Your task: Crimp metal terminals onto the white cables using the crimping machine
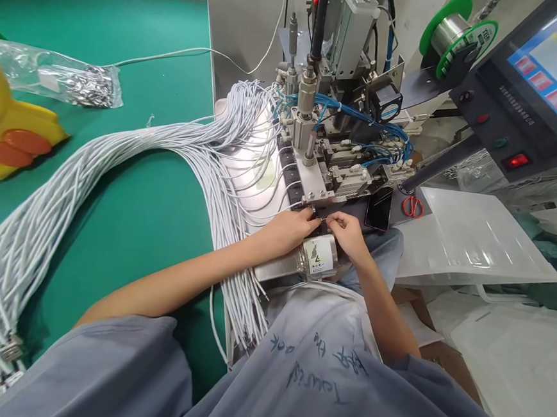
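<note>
Grey shirt cloth (314, 372) with dark lettering lies nearest my camera. Beyond it I have the left hand (299, 226) and right hand (346, 234) close together at the front edge of the machine (312, 179). Fingers of both are bent inward over a small part (324, 220) between the fingertips; whether either hand grips it, I cannot tell. White cables (134, 142) lie to the left of both hands, some passing under the left forearm, with several ends running up to the machine.

I count one labelled packet (320, 257) just below the hands, one phone (378, 210), one pair of red-handled scissors (412, 207), one wire spool (453, 37) and one bag of metal pieces (88, 84). The cables are too many to count. The small part is too tiny for me to identify. The yellow figure (12, 123) and the display (554, 66) are cut off by the edges.
</note>
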A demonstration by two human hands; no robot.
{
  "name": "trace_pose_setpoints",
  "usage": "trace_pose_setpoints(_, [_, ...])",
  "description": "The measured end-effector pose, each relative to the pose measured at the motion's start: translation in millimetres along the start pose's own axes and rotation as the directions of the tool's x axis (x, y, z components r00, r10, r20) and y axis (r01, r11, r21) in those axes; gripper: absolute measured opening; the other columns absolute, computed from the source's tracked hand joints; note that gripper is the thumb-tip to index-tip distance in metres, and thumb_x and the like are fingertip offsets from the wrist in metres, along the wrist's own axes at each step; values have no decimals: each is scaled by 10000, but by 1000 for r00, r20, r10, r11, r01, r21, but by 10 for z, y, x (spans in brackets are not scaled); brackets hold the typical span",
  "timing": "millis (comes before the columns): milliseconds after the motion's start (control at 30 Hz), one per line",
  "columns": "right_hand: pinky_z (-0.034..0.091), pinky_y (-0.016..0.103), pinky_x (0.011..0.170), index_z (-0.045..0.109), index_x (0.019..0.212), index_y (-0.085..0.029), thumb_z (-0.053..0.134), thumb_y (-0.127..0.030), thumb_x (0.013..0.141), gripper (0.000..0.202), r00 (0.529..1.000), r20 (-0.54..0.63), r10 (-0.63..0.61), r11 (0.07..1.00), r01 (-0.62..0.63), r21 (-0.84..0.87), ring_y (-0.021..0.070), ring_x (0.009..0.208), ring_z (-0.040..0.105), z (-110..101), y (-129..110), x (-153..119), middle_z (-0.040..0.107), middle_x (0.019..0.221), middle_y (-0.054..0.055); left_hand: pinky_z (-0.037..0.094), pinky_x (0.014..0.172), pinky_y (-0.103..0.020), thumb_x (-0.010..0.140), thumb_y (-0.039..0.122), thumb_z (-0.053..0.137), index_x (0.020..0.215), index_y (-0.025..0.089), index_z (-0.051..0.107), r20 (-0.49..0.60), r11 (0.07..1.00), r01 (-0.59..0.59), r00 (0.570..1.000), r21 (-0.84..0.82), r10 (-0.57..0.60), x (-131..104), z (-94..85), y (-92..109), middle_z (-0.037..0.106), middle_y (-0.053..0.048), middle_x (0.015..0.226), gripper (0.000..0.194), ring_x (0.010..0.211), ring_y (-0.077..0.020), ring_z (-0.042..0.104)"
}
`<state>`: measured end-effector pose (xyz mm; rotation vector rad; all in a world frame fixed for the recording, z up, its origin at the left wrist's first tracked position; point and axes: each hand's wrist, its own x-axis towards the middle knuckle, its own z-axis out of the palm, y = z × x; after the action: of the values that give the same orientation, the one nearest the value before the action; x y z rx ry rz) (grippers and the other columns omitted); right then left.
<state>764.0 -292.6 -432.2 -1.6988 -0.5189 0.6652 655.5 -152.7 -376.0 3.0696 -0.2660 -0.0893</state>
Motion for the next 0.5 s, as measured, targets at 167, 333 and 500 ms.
trace_pose_setpoints(167, [415,257,575,586,667,-170,559,-333,663,166,1000,29,-3,1000,2,13,118,575,501,-3,-32,15,566,614,-7,471,572,-265,836,49,375,1092,95,560,19,999,-41,999,25,41,-1,-20,-15,560,-96,914,319,702,-169,617])
trace_pose_setpoints(333, [405,252,540,582,637,-169,567,-321,649,153,998,60,28,1000,-28,-5,114,553,497,-20,-116,50,556,584,-11,483,587,-267,828,36,395,1094,72,549,49,995,-71,996,65,68,1,-76,7,565,-111,921,310,739,-182,626])
trace_pose_setpoints(500, [403,254,520,570,597,-173,566,-304,610,132,995,64,74,997,-75,8,98,502,460,-15,-121,77,545,557,-18,489,602,-272,865,41,360,1067,47,556,80,986,-96,993,139,85,7,-141,63,580,-129,919,281,733,-177,631])
